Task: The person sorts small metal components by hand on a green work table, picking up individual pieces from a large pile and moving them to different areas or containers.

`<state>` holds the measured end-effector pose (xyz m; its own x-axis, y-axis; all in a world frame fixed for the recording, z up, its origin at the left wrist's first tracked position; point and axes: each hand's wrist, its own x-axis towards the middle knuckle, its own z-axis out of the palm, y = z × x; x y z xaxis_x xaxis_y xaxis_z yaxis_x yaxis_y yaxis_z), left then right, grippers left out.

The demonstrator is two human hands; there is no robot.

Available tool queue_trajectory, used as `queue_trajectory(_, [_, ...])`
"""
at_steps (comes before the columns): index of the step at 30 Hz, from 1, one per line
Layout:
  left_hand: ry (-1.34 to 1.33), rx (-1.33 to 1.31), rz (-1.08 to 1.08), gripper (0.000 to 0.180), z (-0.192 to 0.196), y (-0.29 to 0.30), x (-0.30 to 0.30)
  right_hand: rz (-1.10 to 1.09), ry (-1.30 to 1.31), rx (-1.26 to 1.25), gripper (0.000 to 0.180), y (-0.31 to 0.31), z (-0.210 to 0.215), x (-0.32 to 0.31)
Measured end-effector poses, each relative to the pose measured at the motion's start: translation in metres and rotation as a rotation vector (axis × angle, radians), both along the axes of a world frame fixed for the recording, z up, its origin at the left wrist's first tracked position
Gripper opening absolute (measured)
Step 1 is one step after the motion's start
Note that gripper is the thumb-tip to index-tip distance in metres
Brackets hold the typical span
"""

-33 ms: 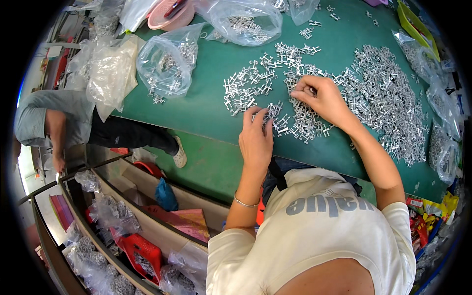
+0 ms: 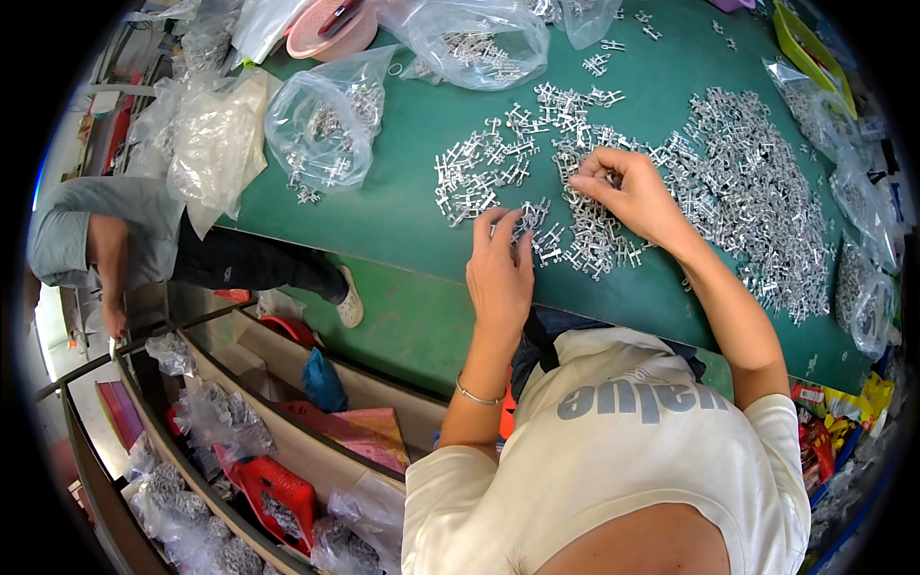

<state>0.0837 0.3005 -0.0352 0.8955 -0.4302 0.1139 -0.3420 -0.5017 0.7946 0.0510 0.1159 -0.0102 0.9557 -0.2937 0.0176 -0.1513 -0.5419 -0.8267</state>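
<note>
Metal parts (image 2: 585, 235) between, under both hands.

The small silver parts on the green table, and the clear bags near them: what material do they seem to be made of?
The small silver parts look like bright metal, perhaps cast: they glint and have sharp edges. The clear bags look like thin plastic film: see-through, creased, shiny. The green table has a matte, mat-like covering; its material is unclear.

I've only got one view here, a fisheye head cam looking steeply down past my shoulders, pretty close over the green table (image 2: 412, 206), edges bending hard.
</note>
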Motion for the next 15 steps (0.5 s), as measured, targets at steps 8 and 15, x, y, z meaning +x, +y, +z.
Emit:
queue_trajectory(8, [0.414, -0.384, -0.184, 0.031, 0.012, -0.020, -0.007, 0.022, 0.187, 0.575, 0.023, 0.005, 0.001, -0.017])
queue_trajectory(15, [0.292, -0.445, -0.147, 0.014, 0.001, -0.022, -0.007, 0.068, 0.288, 0.905, 0.015, 0.007, 0.007, -0.024])
